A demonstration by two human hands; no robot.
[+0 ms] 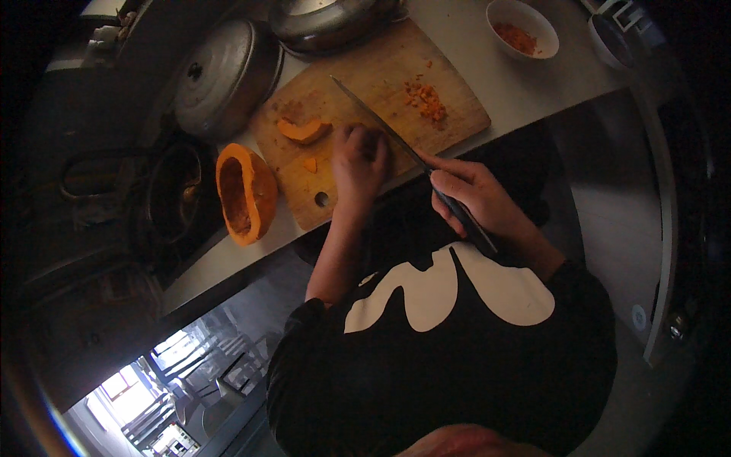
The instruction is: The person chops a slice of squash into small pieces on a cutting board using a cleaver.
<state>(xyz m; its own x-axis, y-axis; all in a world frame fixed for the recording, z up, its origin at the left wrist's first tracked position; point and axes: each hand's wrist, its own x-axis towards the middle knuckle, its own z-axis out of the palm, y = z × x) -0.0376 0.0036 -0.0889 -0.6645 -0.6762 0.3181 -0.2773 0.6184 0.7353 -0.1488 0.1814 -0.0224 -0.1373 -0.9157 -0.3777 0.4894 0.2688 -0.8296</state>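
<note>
In my right hand (477,191) I grip a kitchen knife (385,123) by its dark handle, the blade slanting up and left over a wooden cutting board (365,74). My left hand (362,157) rests on the board left of the blade, fingers curled; whatever may lie under them is hidden. Beside it are a pumpkin wedge (305,131) and a small pumpkin scrap (310,165). Finely chopped orange pieces (427,104) lie in a loose pile right of the knife. A hollowed pumpkin half (258,194) stands at the board's left edge, cut face turned left.
A lidded metal pot (214,80) and a second metal pot (331,25) border the board's far left side. Beyond its right end stands a white bowl (545,28) holding orange bits, with another bowl (610,43) farther right. The countertop edge (562,114) runs close to my body.
</note>
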